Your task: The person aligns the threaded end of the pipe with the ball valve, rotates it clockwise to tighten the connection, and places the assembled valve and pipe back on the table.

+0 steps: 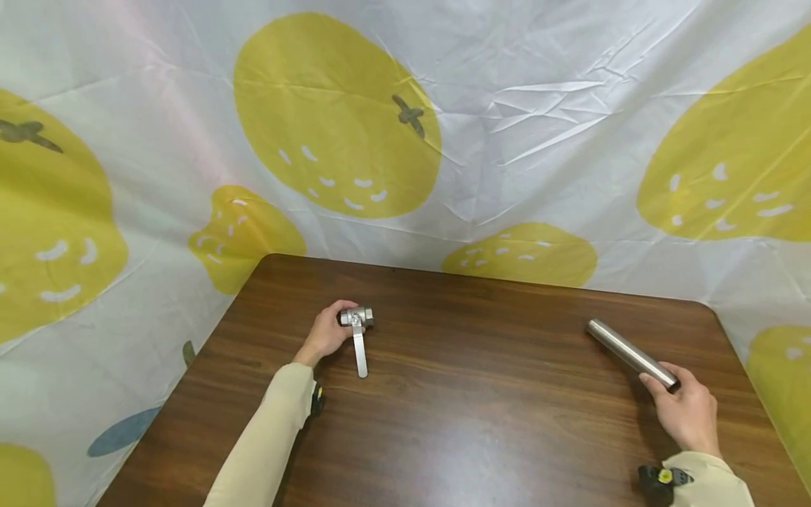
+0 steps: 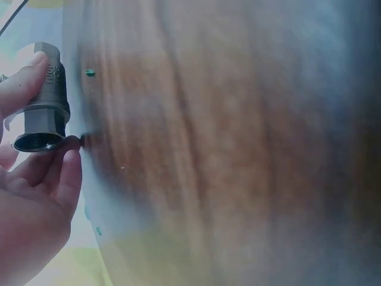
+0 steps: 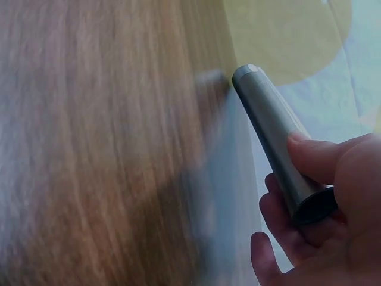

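Observation:
A metal ball valve [image 1: 356,317] with a long flat lever handle [image 1: 360,355] is held by my left hand [image 1: 326,332] over the left part of the table. In the left wrist view the thumb presses on the valve body [image 2: 52,89], and the open threaded end faces the camera. My right hand [image 1: 687,408] grips a steel tube [image 1: 627,350] by its near end at the right. The tube [image 3: 271,131] points away at a slant in the right wrist view, with the thumb on top, fingers underneath and its hollow end near the palm.
A brown wood-grain table [image 1: 469,373] with rounded far corners lies under both hands. White cloth [image 1: 538,141] printed with yellow fruit hangs behind and at both sides of it. Dark wrist cameras [image 1: 655,482] sit at the sleeves.

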`<state>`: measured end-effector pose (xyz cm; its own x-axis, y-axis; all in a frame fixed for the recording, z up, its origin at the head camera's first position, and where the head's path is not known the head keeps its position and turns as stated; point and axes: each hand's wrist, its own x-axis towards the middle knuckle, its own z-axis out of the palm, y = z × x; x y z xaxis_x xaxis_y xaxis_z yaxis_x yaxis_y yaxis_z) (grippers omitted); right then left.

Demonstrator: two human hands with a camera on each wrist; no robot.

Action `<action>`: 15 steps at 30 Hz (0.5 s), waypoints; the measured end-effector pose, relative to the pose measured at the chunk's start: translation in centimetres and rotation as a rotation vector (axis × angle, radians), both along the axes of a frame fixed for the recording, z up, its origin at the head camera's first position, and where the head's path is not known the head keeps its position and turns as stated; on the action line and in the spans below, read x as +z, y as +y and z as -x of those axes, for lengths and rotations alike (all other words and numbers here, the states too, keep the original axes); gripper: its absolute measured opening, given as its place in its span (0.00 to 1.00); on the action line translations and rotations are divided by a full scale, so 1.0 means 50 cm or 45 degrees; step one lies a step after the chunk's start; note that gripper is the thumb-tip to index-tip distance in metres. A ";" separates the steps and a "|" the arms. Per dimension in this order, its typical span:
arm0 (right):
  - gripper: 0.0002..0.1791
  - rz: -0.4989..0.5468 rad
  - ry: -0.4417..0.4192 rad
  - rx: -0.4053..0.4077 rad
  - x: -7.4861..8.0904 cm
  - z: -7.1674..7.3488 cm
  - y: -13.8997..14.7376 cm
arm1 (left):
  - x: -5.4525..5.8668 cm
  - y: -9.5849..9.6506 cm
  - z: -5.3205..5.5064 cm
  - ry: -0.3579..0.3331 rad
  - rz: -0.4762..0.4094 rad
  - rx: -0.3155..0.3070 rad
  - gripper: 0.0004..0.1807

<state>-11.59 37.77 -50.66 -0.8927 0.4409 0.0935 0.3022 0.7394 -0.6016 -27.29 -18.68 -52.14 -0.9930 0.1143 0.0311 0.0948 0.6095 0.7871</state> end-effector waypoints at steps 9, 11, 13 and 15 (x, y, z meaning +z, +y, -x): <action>0.28 0.077 0.007 -0.070 0.016 0.000 -0.011 | 0.019 -0.001 -0.006 -0.037 -0.161 0.051 0.27; 0.27 0.089 0.012 -0.089 0.020 0.001 -0.017 | 0.024 -0.001 -0.009 -0.045 -0.218 0.049 0.27; 0.27 0.109 0.029 -0.109 0.025 0.002 -0.023 | 0.028 0.001 -0.012 -0.055 -0.272 0.049 0.27; 0.26 0.141 0.065 -0.125 0.029 0.003 -0.030 | 0.030 0.002 -0.014 -0.069 -0.320 0.048 0.27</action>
